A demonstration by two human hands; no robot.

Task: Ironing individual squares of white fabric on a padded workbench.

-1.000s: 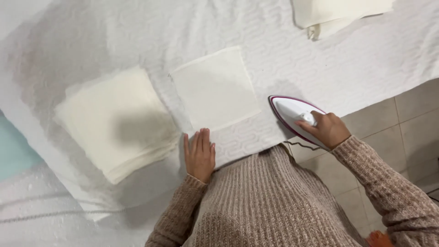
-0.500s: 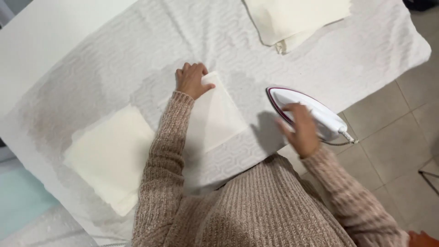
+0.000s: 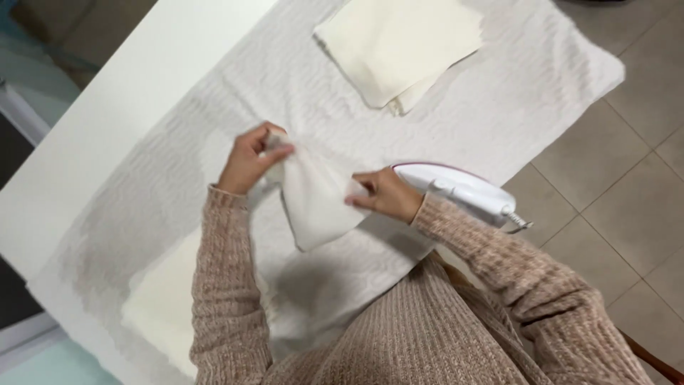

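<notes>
Both hands held the cloth (image 3: 315, 199) mid-surface: left hand (image 3: 247, 160) and right hand (image 3: 382, 194) pinched opposite edges. Looked light, limp; best gripped at corners.

Left hand (image 3: 249, 160) and right hand (image 3: 385, 194) hold up a white cloth square (image 3: 313, 203) beside the iron (image 3: 463, 191).

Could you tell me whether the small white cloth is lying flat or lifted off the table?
Lifted: the left hand and right hand pinch the white cloth, which hangs above the padded cover.
</notes>
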